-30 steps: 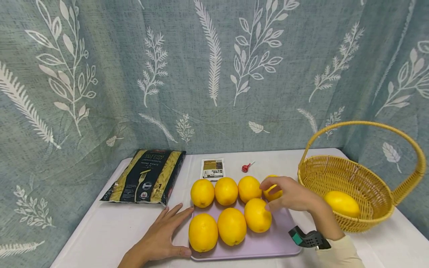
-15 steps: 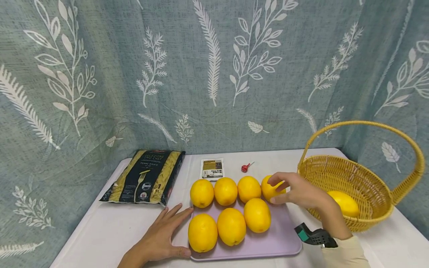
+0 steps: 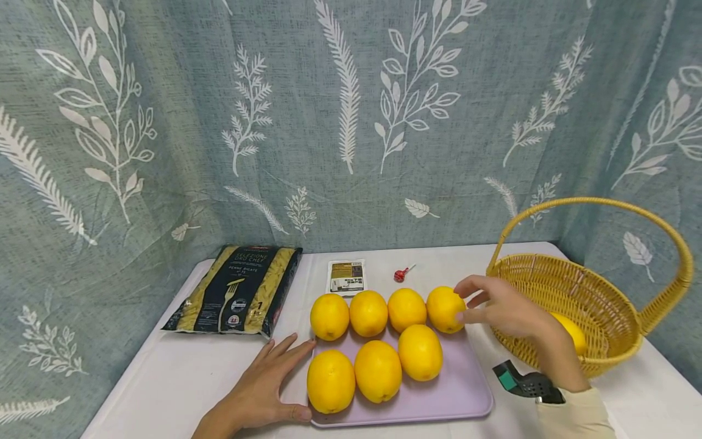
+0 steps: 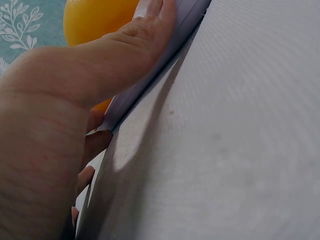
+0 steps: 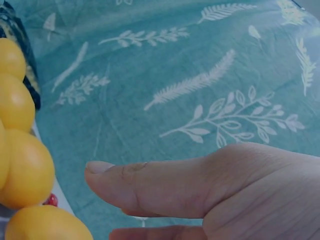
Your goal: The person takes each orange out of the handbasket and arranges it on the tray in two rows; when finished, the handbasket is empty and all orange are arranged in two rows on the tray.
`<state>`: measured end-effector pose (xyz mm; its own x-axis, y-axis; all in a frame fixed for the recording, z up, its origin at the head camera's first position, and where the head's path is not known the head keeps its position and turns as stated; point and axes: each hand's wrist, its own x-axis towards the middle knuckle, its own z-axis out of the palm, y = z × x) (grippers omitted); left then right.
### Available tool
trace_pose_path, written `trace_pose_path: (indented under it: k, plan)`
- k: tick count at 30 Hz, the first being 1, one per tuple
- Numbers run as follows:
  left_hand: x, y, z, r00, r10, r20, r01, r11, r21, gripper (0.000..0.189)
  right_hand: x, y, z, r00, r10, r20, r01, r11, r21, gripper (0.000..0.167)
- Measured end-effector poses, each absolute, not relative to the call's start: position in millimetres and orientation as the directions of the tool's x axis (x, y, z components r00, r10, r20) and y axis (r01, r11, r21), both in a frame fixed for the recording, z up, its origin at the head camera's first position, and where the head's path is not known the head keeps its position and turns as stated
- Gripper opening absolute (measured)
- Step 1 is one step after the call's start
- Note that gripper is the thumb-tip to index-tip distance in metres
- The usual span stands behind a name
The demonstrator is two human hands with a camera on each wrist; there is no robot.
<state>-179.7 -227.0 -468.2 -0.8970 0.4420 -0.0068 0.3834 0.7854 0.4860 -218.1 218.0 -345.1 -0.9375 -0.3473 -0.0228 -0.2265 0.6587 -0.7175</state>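
A lilac tray (image 3: 460,390) bears several yellow-orange oranges in two rows. My left hand (image 3: 265,381) lies spread at the tray's left side, thumb and a fingertip against the rim. In the left wrist view, the thumb (image 4: 135,45) overlaps the tray edge beside an orange (image 4: 95,20). My right hand (image 3: 501,305) hovers by the back right corner with loosely bent fingers, its fingertips close to the right side of the last orange (image 3: 445,310) in the back row. The right wrist view shows the thumb (image 5: 145,185) apart from the oranges (image 5: 27,170), with nothing held.
At the right stands a wicker basket (image 3: 620,329) with a tall handle and a yellow fruit (image 3: 571,332) inside. A pasta bag (image 3: 236,289) lies at the back left. Behind the tray are a small flat packet (image 3: 347,277) and a red lollipop (image 3: 401,275). A patterned curtain hangs behind.
My right hand has drawn back to the right, off the last orange of the back row, which now shows fully. My left hand stays at the tray's left edge.
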Motion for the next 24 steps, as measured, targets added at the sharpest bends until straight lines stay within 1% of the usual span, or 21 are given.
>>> trace_pose_path:
  k: [4,11,24]
  plan:
    - [-179.3,-226.5,-466.8,-0.899,0.438,-0.016,0.376,0.790,0.485,0.114,-217.9,222.2,-344.4,-0.945,-0.326,-0.008,-0.227,0.674,-0.703,0.048]
    - [-179.1,-227.2,-467.3,-0.896,0.443,-0.002,0.386,0.783,0.487,0.114,-216.6,231.1,-343.3,-0.966,-0.260,-0.008,-0.184,0.703,-0.687,0.047]
    - [-179.1,-226.5,-467.9,-0.901,0.433,-0.010,0.375,0.791,0.483,0.113,-214.8,246.2,-344.5,-0.973,-0.232,0.005,-0.173,0.713,-0.679,0.049]
